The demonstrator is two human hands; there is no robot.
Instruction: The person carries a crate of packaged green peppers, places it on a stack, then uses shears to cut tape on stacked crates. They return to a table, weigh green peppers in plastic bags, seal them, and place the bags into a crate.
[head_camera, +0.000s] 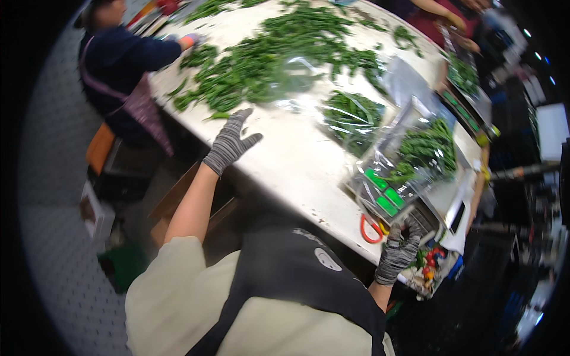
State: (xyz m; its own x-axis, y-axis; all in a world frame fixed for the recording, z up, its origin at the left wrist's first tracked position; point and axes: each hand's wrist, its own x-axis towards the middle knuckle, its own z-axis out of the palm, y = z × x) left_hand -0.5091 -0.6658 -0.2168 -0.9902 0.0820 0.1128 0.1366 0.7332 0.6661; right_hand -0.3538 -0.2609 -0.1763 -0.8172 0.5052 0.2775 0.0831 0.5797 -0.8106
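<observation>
My left hand [231,140], in a grey striped knit glove, is over the near-left edge of the white table [285,164], fingers apart and nothing in it. A large spread of green peppers [254,62] lies beyond it. My right hand [401,249], gloved alike, is at the near edge of a digital scale [385,200] with green displays; whether its fingers grip anything is not clear. On the scale rests a clear plastic bag of green peppers [429,149]. Another filled clear bag [352,113] lies to its left. Red-handled scissors [370,229] lie beside the scale.
A co-worker in an apron [129,66] stands at the left side, one gloved hand at the peppers. Another person's hands [458,31] are at the far right, near a second scale [461,111] with a bag. Empty plastic bags [407,80] lie between the scales.
</observation>
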